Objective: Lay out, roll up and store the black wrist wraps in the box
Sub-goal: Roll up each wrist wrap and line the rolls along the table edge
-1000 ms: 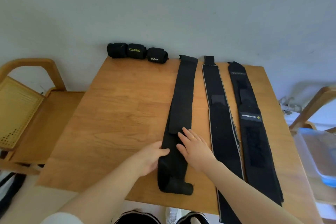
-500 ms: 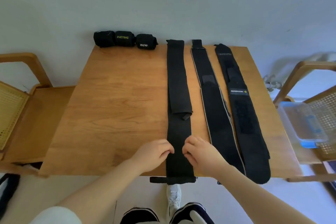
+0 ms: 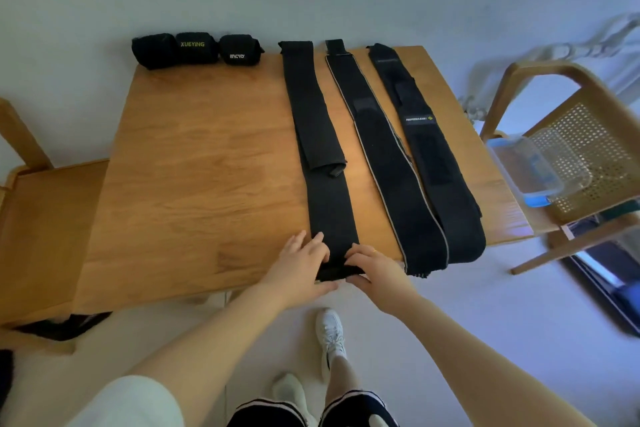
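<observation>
Both hands are at the near edge of the wooden table (image 3: 194, 163), at six o'clock. The left hand (image 3: 298, 267) and right hand (image 3: 375, 265) pinch the near end of the left wrist wrap (image 3: 329, 204) from either side, fingers curled over a small folded or rolled bit of fabric between them, thumbs tucked under at the table's edge. From that grip the wrap runs flat toward twelve o'clock, its far half doubled back on itself, the loose flap ending about midway up the table. Just at its three o'clock side lies the grey-edged wrap (image 3: 388, 163), and beyond that the labelled wrap (image 3: 436, 163), both flat, near ends hanging over the edge. At three o'clock, a clear plastic box (image 3: 530, 166) sits on a cane chair (image 3: 588, 149). At the far left corner, eleven o'clock, three rolled wraps (image 3: 194, 49) sit side by side, touching.
</observation>
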`<state>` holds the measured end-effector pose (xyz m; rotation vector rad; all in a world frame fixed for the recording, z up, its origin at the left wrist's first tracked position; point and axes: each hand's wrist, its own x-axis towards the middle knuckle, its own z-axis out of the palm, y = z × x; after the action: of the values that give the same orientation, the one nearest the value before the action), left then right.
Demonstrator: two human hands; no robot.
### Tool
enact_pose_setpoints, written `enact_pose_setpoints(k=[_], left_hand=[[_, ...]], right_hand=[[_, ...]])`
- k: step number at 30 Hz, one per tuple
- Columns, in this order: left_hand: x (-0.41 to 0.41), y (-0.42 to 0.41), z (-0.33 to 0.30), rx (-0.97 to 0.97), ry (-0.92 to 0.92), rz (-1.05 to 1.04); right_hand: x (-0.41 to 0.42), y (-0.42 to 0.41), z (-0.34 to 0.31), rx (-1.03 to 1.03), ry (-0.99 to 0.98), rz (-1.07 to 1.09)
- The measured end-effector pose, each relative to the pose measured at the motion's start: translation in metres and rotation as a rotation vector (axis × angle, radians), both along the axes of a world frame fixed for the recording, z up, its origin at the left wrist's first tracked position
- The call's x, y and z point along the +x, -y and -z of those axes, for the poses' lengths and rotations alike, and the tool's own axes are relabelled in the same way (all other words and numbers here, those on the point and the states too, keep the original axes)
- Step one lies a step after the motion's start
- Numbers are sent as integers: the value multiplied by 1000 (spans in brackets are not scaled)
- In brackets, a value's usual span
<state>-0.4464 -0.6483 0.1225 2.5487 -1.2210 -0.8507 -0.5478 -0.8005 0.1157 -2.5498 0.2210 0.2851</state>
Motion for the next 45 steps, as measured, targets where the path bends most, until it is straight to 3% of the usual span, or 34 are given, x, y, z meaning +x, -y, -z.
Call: enact_pose_setpoints(k=[4,19,25,28,37,45], left_hand=[[0,0,8,-2,79,45],[-11,1,15,-33,104,-37],[-9,8,16,-85,127,-141],[-6,12,19,-90,108,-208],[-8,15,14,-109,164,-236],[-7,10,12,-205,86,-191]], right_hand=[[0,-9,-3,5,-6,112],[4,-2,8,-112,-25,-17],[14,-11,9,-203,80,134],[13,-14,12,-262,204,56],[5,-1,11,-424,145,-269],[17,0,13,-373,74,-110]])
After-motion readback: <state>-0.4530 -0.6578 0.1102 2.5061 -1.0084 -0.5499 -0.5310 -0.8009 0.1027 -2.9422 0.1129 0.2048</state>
